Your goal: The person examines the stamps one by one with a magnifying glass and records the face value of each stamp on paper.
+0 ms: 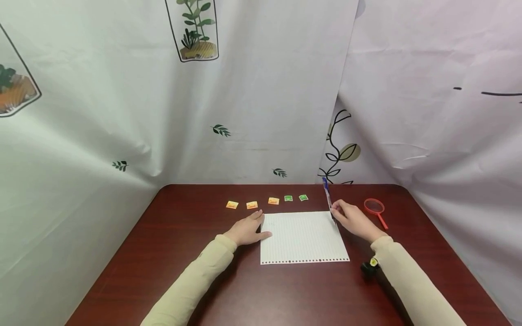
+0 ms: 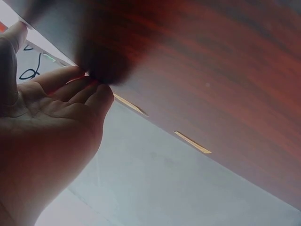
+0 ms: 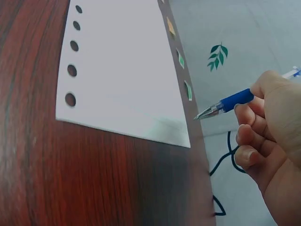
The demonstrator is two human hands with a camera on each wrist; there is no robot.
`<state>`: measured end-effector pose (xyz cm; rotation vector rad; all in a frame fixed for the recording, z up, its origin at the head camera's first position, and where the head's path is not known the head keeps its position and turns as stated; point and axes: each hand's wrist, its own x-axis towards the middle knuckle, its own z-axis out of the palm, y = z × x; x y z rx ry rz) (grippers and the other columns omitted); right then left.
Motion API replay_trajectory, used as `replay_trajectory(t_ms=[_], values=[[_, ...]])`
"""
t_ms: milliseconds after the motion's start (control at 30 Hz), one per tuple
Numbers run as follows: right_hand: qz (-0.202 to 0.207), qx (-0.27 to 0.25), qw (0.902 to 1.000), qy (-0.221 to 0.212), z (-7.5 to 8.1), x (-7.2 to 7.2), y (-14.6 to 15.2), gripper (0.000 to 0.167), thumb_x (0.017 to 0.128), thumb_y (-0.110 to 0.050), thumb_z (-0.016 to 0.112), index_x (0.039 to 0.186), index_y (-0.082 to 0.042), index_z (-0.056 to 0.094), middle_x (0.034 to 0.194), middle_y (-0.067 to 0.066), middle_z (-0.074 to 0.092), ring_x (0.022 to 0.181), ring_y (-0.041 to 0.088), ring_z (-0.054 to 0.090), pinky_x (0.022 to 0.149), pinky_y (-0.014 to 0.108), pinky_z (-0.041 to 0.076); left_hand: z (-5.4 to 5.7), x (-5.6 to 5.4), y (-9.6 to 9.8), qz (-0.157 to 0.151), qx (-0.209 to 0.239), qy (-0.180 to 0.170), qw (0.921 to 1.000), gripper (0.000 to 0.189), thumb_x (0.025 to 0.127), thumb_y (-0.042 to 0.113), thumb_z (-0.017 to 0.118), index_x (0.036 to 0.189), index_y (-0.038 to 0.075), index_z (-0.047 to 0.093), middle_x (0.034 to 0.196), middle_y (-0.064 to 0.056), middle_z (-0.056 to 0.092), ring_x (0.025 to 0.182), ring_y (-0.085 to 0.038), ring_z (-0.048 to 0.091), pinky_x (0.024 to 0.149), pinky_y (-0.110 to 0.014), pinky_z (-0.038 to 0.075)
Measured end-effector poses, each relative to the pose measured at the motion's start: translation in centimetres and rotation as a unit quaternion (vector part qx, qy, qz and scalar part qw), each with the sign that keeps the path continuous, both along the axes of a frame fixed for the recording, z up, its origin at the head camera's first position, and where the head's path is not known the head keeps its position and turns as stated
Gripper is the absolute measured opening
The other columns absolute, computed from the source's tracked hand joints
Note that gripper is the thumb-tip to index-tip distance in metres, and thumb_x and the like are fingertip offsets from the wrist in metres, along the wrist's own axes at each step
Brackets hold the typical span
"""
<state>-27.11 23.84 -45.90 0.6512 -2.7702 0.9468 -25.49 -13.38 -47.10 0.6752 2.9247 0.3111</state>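
A lined sheet of paper point(image 1: 303, 237) with punched holes along its near edge lies on the dark red table. On its left edge rests my left hand point(image 1: 246, 229), thumb and fingers spread apart; the left wrist view shows this palm point(image 2: 61, 113) from the side. By the sheet's far right corner, my right hand point(image 1: 350, 217) holds a clear-barrelled pen point(image 1: 327, 194) with blue parts. In the right wrist view, the thumb and fingers pinch the pen's blue grip point(image 3: 237, 100), and its metal tip is bare, pointing toward the sheet.
Beyond the sheet lie three orange stickers point(image 1: 252, 205) and two green ones point(image 1: 288, 198) in a row. A red magnifying glass point(image 1: 374, 206) lies right of my right hand. Beside the right forearm is a small dark object point(image 1: 369, 269) with a yellow spot. White printed cloth point(image 1: 261, 99) hangs behind.
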Motion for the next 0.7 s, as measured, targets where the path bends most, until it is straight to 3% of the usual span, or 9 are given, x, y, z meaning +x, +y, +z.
replay_trajectory(t_ms=[133, 400, 700], values=[[-0.006, -0.019, 0.9998, -0.006, 0.3, 0.1, -0.5, 0.010, 0.101, -0.011, 0.059, 0.107, -0.003, 0.058, 0.088, 0.004, 0.060, 0.077, 0.018, 0.055, 0.067, 0.031, 0.048, -0.2, -0.2, -0.1, -0.003, -0.003, 0.002, 1.0000, 0.082, 0.096, 0.055, 0.061, 0.152, -0.002, 0.041, 0.160, -0.018, 0.034, 0.149, -0.028, 0.032, 0.113, -0.044, 0.038], [-0.025, -0.072, 0.9971, -0.005, 0.7, 0.0, -1.6, 0.011, 0.097, -0.007, 0.056, 0.106, -0.002, 0.056, 0.083, 0.004, 0.054, 0.074, 0.018, 0.048, 0.061, 0.027, 0.039, -0.2, -0.3, -0.1, 0.006, -0.003, 0.000, 1.0000, 0.083, 0.095, 0.056, 0.062, 0.152, -0.001, 0.041, 0.161, -0.017, 0.033, 0.149, -0.027, 0.031, 0.113, -0.043, 0.038], [-0.046, -0.117, 0.9920, 0.000, 0.5, -0.1, -3.6, 0.008, 0.094, -0.006, 0.056, 0.102, -0.009, 0.057, 0.081, 0.004, 0.057, 0.071, 0.019, 0.048, 0.061, 0.029, 0.038, -0.2, -0.3, 0.0, 0.002, -0.010, 0.001, 0.9999, 0.083, 0.095, 0.057, 0.061, 0.153, 0.000, 0.040, 0.161, -0.016, 0.033, 0.149, -0.027, 0.031, 0.113, -0.043, 0.038]])
